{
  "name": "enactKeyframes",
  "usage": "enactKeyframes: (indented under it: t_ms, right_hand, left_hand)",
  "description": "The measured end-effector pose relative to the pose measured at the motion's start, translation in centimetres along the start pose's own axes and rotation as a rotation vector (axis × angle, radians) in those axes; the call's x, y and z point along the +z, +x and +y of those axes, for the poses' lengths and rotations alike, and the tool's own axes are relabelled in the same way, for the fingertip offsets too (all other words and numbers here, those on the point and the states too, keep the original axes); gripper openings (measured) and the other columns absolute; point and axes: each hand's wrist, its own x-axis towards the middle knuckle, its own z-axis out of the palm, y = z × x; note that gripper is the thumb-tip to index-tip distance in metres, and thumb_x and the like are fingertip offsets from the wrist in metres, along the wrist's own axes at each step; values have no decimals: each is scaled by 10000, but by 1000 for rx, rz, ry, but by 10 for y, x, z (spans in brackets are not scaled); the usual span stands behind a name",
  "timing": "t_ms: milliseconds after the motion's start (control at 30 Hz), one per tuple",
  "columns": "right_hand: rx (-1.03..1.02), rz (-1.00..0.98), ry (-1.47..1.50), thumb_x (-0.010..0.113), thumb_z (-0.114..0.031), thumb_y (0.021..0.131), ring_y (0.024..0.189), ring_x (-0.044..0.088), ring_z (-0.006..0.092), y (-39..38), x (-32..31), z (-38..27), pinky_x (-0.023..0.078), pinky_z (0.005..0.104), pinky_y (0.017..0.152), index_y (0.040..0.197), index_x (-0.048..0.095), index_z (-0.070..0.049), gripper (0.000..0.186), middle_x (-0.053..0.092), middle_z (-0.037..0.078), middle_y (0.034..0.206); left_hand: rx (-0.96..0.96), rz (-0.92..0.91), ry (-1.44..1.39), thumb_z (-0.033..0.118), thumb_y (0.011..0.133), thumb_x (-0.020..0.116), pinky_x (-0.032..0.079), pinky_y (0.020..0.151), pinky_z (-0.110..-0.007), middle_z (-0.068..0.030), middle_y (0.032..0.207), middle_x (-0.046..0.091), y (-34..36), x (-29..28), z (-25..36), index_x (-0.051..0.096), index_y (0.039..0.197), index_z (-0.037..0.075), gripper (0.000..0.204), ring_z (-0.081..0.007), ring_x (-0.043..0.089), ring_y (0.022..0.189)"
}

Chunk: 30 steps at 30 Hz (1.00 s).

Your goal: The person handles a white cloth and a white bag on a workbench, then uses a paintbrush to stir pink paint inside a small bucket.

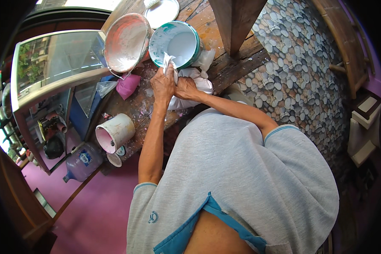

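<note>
A white plastic bag [204, 86] sits bunched on the wooden table, close to my body. My left hand [163, 82] is closed around its gathered neck, and the loose end sticks up past my fingers against the near rim of a teal bucket. Just to the right, my right hand [185, 89] is closed on the same bag, lower down. The teal bucket [198, 45] stands upright with white paste or powder inside and smears on its inner wall. My fingertips are partly hidden by the hands themselves.
Left of the teal bucket is a reddish basin [127, 40] with whitish residue. A pink tied bag [128, 86] lies below it, and a small white pail [115, 132] tilts nearby. A wooden post [234, 25] rises at the right. A glass-paned frame [59, 67] stands left.
</note>
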Motion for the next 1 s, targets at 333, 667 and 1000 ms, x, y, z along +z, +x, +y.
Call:
enactKeyframes:
  t_ms: [333, 667, 1000]
  right_hand:
    - [97, -88, 28, 577, -404, 711, 697, 644, 427, 1, -7, -7, 505, 490, 688, 661, 624, 77, 486, 607, 306, 670]
    - [27, 19, 16, 561, -316, 665, 644, 637, 406, -1, -6, -7, 506, 475, 627, 611, 606, 46, 369, 610, 275, 646]
    - [35, 1, 10, 553, -335, 684, 637, 632, 411, -1, -6, -6, 503, 478, 619, 620, 609, 42, 386, 611, 272, 652]
  left_hand:
    - [145, 184, 14, 254, 843, 639, 450, 679, -457, -209, 797, 594, 7, -4, 6, 603, 1009, 47, 268, -371, 590, 762]
    - [187, 78, 70, 242, 861, 616, 429, 647, -450, -195, 755, 559, 12, -9, 5, 627, 927, 44, 209, -352, 559, 728]
    - [205, 107, 167, 209, 860, 601, 433, 654, -438, -178, 753, 548, 10, -3, 3, 629, 934, 62, 166, -346, 555, 743]
